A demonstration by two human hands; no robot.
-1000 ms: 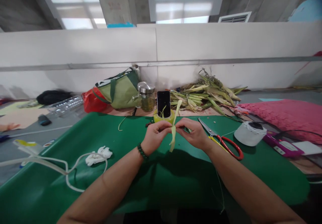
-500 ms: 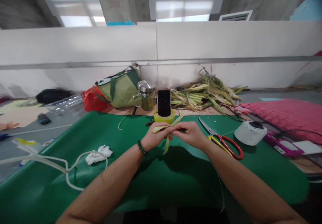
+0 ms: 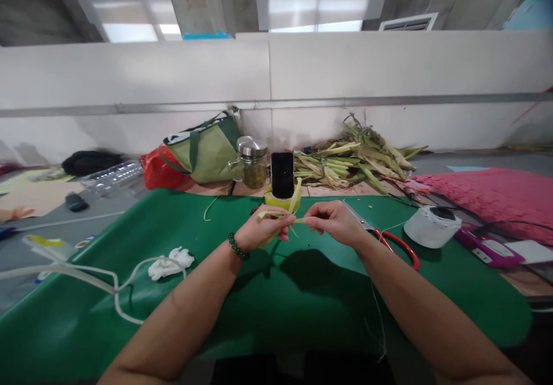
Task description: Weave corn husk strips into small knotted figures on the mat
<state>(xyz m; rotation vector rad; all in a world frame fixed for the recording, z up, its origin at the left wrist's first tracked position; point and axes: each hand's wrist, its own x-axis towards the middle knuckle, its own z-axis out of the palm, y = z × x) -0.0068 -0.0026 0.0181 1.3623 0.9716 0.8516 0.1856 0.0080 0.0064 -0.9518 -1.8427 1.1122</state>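
Head view shows narrow, pale yellow-green strips (image 3: 296,196).

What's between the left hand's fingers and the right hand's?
In the head view, a thin pale-green leaf-like strip spans that gap, pinched by the left hand and right hand.

I've got thin, pale yellow-green leaf strips (image 3: 297,193) pinched in the left hand (image 3: 262,228): one slants up beyond its fingertips, another stretches across to the right hand (image 3: 334,222).
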